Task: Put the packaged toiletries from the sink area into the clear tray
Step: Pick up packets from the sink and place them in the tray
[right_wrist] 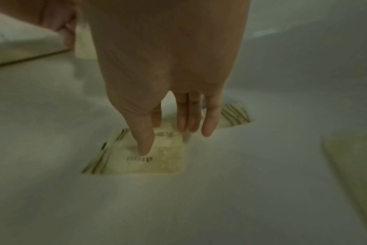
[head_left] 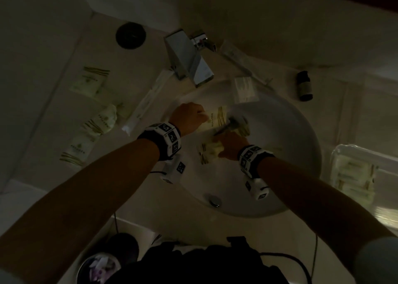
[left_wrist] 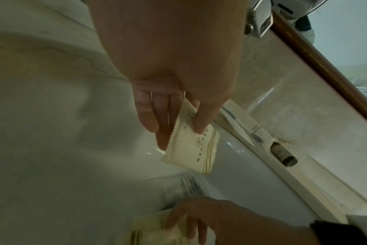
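Left hand (left_wrist: 174, 92) pinches a flat cream sachet (left_wrist: 191, 149) by its serrated edge, thumb on the printed face and fingers behind, and holds it above the white sink basin (head_left: 286, 154); an edge pinch probably suits so thin and limp a packet. Right hand (right_wrist: 168, 82), fingers straight and slightly spread, reaches down to a second sachet (right_wrist: 149, 155) lying flat on the smooth basin floor; whether the fingertips touch it cannot be told. A flat packet on glazed porcelain likely has to be slid or pried up. A third packet (right_wrist: 235, 116) lies just beyond it. On the left tabletop (head_left: 53, 111) lie more striped sachets (head_left: 90, 81), a crumpled one among them, and a long narrow wrapper (head_left: 146, 100). A chrome tap (head_left: 187, 57) stands at the far rim. On the right sits the clear tray (head_left: 342, 152), rigid and glossy, already holding cream packets (head_left: 353, 176); a small dark bottle (head_left: 304, 85) lies far right.
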